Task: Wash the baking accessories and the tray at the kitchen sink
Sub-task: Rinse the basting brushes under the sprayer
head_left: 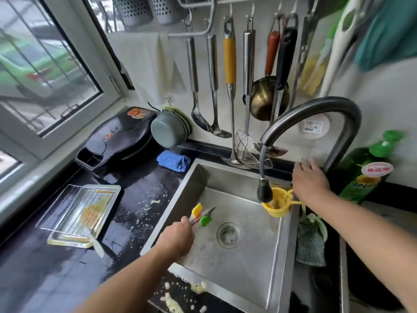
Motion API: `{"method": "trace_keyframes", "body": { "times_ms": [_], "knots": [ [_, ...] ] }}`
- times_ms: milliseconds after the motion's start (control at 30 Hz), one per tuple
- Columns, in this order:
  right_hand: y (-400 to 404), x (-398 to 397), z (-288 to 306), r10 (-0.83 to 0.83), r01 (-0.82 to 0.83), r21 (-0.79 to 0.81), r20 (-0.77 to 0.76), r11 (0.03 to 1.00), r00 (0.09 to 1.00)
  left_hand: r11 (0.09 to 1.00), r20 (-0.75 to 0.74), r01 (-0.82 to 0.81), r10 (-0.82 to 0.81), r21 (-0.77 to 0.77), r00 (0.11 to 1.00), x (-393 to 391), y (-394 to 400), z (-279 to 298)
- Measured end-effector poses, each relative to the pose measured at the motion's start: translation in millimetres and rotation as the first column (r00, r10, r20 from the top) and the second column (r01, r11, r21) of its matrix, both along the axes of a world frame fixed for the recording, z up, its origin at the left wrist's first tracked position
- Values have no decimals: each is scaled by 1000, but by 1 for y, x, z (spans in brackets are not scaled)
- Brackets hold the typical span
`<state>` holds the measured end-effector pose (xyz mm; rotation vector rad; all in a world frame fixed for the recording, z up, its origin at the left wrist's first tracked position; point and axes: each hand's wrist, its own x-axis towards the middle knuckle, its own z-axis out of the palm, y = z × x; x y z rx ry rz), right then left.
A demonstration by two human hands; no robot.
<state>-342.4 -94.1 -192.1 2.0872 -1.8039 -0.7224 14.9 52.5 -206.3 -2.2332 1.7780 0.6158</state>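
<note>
Blue cloth (173,160) beside black griddle (117,137), perhaps a grill.

a bundle of baking tools (201,215) with yellow and green silicone heads is held over the steel sink (237,263). a metal tray (79,213) with a rack and yellow residue lies on the counter left of it.

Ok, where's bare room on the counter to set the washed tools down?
Bare black counter lies between the tray and the sink's left rim, though wet and flecked. Also below the tray, near left. Crowded: back corner with the electric griddle and blue cloth.
</note>
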Motion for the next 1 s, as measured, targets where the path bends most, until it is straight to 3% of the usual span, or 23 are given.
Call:
{"method": "trace_keyframes", "body": {
  "times_ms": [100, 133, 200, 267, 400, 433, 533, 667, 733, 867, 1000],
  "knots": [
    [12, 6, 2, -10, 14, -31, 111, 999, 994, 978, -39, 43, -52, -204, 998, 6, -1, -1],
    [21, 5, 0, 37, -23, -75, 187, 997, 982, 979, -31, 28, -35, -203, 999, 9, -2, -3],
    [44, 1, -5, 82, -49, -97, 377, 994, 923, 999, 31, -2, 3, -41, 999, 12, -5, -8],
    [75, 2, -15, 42, -43, -11, 558, 999, 829, 995, 24, -91, 90, 43, 996, 14, 2, -23],
    [144, -9, -30, -221, 112, 192, 795, 975, 565, 936, -148, -238, 282, 258, 948, -17, 8, -42],
    [162, -14, -35, -273, 144, 232, 807, 962, 523, 913, -222, -262, 339, 313, 914, -31, 10, -38],
    [216, -41, -50, -401, 276, 313, 836, 909, 374, 844, -497, -317, 517, 433, 697, -97, 18, -15],
    [278, -84, -62, -456, 514, 337, 882, 788, 120, 859, -679, -72, 450, 507, 580, -210, 42, 11],
    [305, -106, -53, -450, 615, 335, 892, 714, 36, 841, -714, 16, 449, 541, 538, -263, 53, 9],
    [356, -146, -43, -413, 735, 325, 908, 595, -68, 852, -709, 90, 365, 515, 604, -356, 81, -12],
    [397, -161, -43, -420, 773, 334, 902, 540, -96, 934, -588, 127, 100, 332, 803, -416, 100, -46]
  ]
}}
